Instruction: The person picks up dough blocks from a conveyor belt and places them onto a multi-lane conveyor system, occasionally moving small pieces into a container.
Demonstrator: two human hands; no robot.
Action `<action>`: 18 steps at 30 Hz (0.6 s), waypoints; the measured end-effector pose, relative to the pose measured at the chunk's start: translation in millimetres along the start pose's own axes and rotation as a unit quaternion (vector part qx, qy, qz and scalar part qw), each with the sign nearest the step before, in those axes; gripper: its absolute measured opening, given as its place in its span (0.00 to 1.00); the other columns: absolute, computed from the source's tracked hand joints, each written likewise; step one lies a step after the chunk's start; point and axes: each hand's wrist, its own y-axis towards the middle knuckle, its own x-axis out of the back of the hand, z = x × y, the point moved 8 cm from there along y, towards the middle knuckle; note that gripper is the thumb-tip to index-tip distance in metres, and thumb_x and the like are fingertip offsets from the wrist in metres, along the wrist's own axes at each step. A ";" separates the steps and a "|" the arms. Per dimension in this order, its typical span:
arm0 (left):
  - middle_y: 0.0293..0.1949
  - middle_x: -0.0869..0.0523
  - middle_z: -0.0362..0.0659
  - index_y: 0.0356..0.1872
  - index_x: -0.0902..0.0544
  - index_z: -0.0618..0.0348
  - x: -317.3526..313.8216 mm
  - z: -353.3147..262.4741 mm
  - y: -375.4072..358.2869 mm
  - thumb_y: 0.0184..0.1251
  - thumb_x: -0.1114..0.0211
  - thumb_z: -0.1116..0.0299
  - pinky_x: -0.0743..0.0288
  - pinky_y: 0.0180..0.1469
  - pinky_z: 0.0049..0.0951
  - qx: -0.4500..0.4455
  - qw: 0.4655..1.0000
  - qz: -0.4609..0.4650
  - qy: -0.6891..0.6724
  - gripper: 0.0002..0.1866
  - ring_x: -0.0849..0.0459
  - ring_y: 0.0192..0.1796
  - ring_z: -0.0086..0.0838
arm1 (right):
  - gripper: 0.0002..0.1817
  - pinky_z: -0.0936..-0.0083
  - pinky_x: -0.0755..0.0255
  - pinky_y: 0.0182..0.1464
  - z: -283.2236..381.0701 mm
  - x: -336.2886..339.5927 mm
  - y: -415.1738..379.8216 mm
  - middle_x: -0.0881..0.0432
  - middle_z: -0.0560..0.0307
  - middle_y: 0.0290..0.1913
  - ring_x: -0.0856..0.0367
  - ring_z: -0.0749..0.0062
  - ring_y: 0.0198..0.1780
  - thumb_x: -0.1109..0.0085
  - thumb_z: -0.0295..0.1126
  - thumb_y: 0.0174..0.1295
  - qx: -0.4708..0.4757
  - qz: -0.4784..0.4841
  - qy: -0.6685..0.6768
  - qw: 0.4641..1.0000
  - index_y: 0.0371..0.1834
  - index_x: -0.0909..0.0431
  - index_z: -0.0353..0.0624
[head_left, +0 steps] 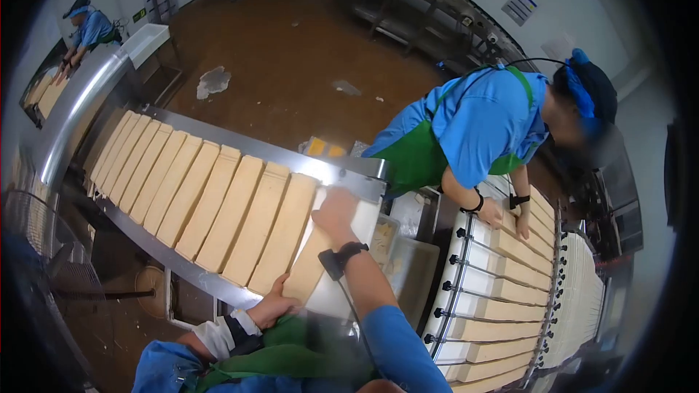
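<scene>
A long, pale cream slab (306, 271) lies at the right end of a row of similar slabs. My left hand (273, 304) holds its near end, the thumb along the edge and the fingers against the side. At the far end of the same slab, my right hand (336, 215) is curled over it, slightly blurred, with its fingertips partly hidden. Beneath is a white surface (368, 225) at the end of the metal-edged conveyor (240, 292). Left of my hands, the other slabs (233, 222) lie side by side across the belt.
On the right a co-worker (473, 127) in blue with a green apron bends over a second conveyor, hands on slabs (510, 287) between guide rods. White bins (411, 276) with scraps stand between the lines. Another person (91, 29) works at the far left.
</scene>
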 end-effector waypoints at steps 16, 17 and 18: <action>0.40 0.14 0.64 0.59 0.32 0.58 -44.3 -36.2 33.5 0.40 0.17 0.56 0.19 0.48 0.51 -0.240 0.725 -0.221 0.607 0.44 0.14 0.45 0.61 | 0.35 0.53 0.26 0.55 -188.3 28.4 -167.1 0.25 0.33 0.55 0.24 0.36 0.55 0.30 0.30 0.49 -0.039 0.144 0.126 0.981 0.66 0.27 0.55; 0.40 0.14 0.63 0.59 0.31 0.57 -45.3 -36.7 35.3 0.41 0.17 0.56 0.19 0.47 0.52 -0.262 0.715 -0.214 0.612 0.43 0.14 0.45 0.61 | 0.32 0.53 0.26 0.54 -189.3 35.8 -186.4 0.25 0.34 0.53 0.24 0.37 0.54 0.34 0.29 0.52 -0.050 0.097 0.112 0.988 0.64 0.25 0.55; 0.40 0.14 0.62 0.58 0.30 0.56 -46.3 -38.4 36.1 0.41 0.18 0.56 0.20 0.47 0.52 -0.284 0.705 -0.209 0.615 0.42 0.14 0.45 0.61 | 0.28 0.52 0.27 0.52 -190.2 43.5 -205.1 0.25 0.35 0.51 0.23 0.38 0.52 0.38 0.29 0.54 -0.059 0.050 0.096 0.992 0.63 0.23 0.54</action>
